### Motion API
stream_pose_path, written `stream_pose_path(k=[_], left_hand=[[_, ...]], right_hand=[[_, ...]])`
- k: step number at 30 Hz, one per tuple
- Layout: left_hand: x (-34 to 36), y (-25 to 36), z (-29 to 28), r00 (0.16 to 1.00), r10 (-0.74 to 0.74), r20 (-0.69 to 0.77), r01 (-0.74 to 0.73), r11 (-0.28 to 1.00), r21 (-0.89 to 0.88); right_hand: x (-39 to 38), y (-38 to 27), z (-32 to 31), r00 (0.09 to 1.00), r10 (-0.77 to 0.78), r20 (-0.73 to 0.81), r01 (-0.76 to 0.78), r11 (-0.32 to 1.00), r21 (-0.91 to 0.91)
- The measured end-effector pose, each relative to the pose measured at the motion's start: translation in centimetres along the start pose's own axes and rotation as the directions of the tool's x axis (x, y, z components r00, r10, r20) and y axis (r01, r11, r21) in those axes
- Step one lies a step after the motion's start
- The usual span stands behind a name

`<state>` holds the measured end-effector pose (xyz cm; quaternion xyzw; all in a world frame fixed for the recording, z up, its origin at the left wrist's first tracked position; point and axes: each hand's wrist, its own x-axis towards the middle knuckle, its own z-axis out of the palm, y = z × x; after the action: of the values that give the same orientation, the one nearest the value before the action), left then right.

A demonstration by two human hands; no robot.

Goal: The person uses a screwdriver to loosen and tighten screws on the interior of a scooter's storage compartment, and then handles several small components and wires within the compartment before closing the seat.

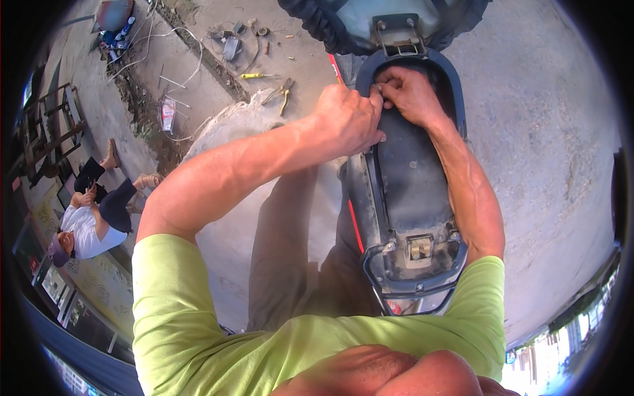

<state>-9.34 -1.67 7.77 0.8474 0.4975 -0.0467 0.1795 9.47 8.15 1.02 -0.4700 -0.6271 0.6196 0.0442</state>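
Observation:
Below me is a scooter's uncovered under-seat storage box (411,188), dark grey and dusty, with a black raised rim. At its far left rim my left hand (347,119) is closed, its fingers curled over the edge. My right hand (411,96) reaches inside the far end of the box, thumb and fingers pinched together and nearly touching the left fingertips. Whatever small thing lies between the fingers is hidden. Just beyond both hands, a metal hinge bracket (399,36) joins the box to the tilted-up seat (389,14). A metal latch (419,248) sits at the near end.
Pliers (285,96) and a yellow screwdriver (259,76) lie on the ground to the left, near small loose parts (231,47) and a white cable (191,33). A seated person (99,224) is at the far left, beside a metal frame (53,132).

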Motion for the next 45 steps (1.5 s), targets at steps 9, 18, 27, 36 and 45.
stream_pose_path(k=[9,18,27,36,45], left_hand=[[0.4,0.1,-0.9,0.997,0.010,0.072,-0.012,1.000,0.026],[0.3,0.0,-1.1,0.998,0.012,0.062,-0.015,0.999,0.046],[0.1,0.2,-0.3,1.000,0.017,-0.021,-0.017,0.999,0.035],[-0.3,0.1,0.2,0.993,0.064,-0.096,-0.055,0.994,0.098],[-0.4,-0.1,-0.2,0.996,0.053,-0.065,-0.049,0.997,0.063]], right_hand=[[0.0,0.5,0.0,0.999,-0.027,-0.033,0.026,0.999,-0.037],[-0.3,-0.3,0.4,0.998,-0.041,-0.055,0.036,0.995,-0.093],[0.1,0.8,-0.1,0.998,-0.052,-0.030,0.048,0.991,-0.128],[-0.6,-0.4,0.4,0.998,-0.025,-0.060,0.025,1.000,-0.015],[-0.4,-0.6,0.3,0.999,-0.023,-0.039,0.020,0.997,-0.071]])
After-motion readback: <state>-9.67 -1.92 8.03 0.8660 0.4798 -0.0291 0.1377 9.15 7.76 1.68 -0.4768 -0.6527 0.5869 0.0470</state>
